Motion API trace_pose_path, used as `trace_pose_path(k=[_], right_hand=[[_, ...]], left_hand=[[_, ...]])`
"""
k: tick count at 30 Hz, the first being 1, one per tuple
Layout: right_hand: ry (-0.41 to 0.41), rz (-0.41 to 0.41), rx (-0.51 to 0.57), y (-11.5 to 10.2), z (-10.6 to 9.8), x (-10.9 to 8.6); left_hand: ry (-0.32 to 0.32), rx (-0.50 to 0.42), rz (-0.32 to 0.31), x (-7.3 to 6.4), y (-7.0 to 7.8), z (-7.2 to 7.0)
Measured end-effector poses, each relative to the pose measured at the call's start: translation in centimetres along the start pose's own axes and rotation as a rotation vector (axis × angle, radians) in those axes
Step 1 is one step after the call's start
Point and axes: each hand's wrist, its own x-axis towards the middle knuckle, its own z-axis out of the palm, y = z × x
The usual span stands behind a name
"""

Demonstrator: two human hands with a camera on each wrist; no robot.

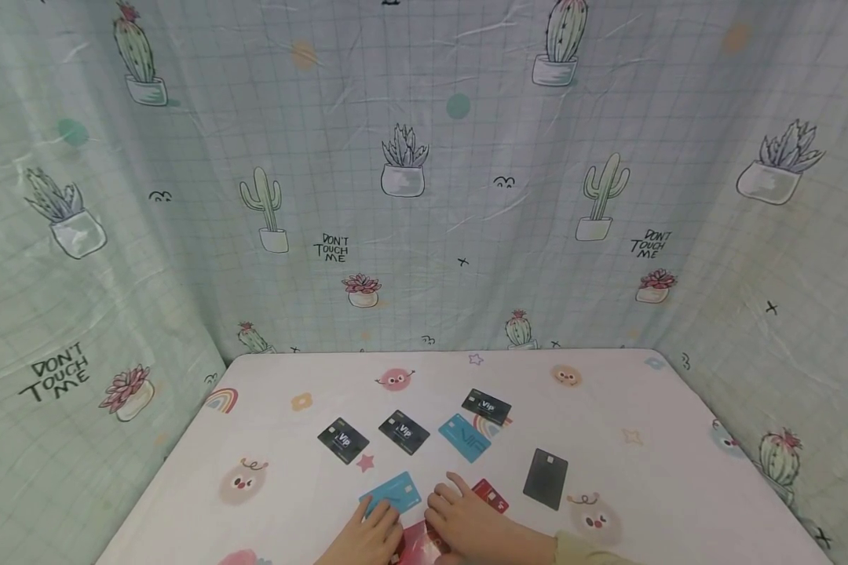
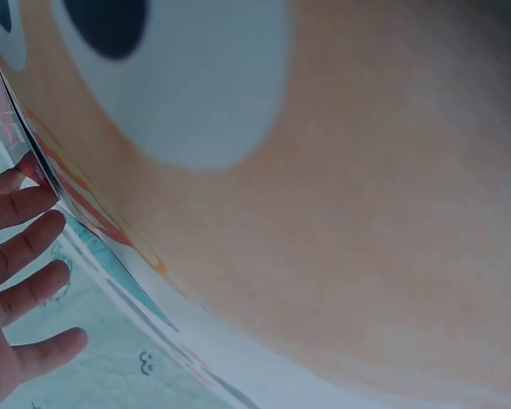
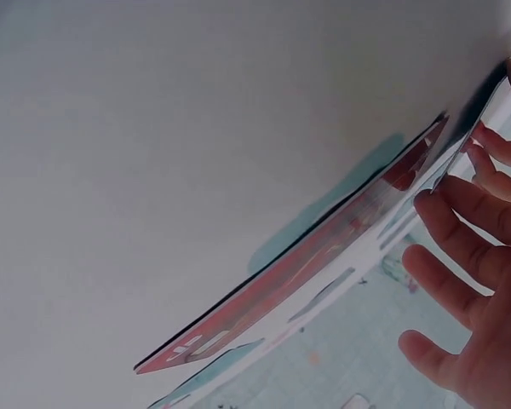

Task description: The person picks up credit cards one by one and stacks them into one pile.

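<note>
Both hands are at the near edge in the head view. Between my left hand [image 1: 369, 535] and my right hand [image 1: 469, 524] is a thin, shiny pink-red flat thing [image 1: 418, 541], partly hidden by the fingers. Each hand pinches a side of it; both wrist views show fingertips at its thin edge. My left fingertips overlap the lower edge of a blue card [image 1: 399, 490]. A red card [image 1: 491, 496] lies just beyond my right wrist, partly covered; the right wrist view shows this red card [image 3: 298, 256] nearly edge-on.
Black VIP cards [image 1: 342, 440] lie in a loose row farther back, with a blue VIP card [image 1: 465, 438] next to the rightmost. A plain dark card [image 1: 546, 479] lies at the right. The white table [image 1: 268, 416] carries cartoon prints; patterned curtains [image 1: 424, 235] enclose it.
</note>
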Motion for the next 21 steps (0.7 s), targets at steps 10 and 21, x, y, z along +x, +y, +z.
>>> trace_pose_path(k=[10, 21], right_hand=[[-0.010, 0.009, 0.042, 0.0, -0.2, 0.0], [-0.039, 0.026, 0.115, 0.0, -0.3, -0.1]], left_hand=[[-0.036, 0.051, 0.009, 0.2, 0.1, -0.4], [-0.069, 0.031, 0.014, 0.4, -0.1, -1.1]])
